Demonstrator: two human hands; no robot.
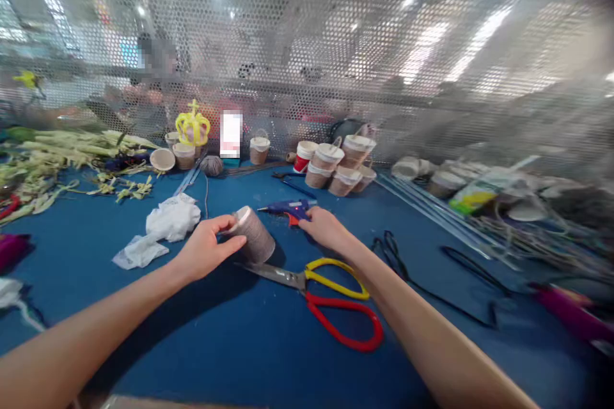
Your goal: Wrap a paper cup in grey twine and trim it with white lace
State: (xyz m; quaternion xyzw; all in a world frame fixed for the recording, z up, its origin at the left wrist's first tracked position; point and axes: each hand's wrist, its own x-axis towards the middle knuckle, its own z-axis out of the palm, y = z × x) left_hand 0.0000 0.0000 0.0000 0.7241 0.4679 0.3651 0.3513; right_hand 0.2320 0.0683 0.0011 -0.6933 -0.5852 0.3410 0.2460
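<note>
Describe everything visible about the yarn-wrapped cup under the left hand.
The cup is a small cylinder-like shape wound all over in grey-brown yarn, with a paler end facing up and left. It lies on its side on the blue table. The left hand grips its paler end, and the scissors lie just in front.
</note>
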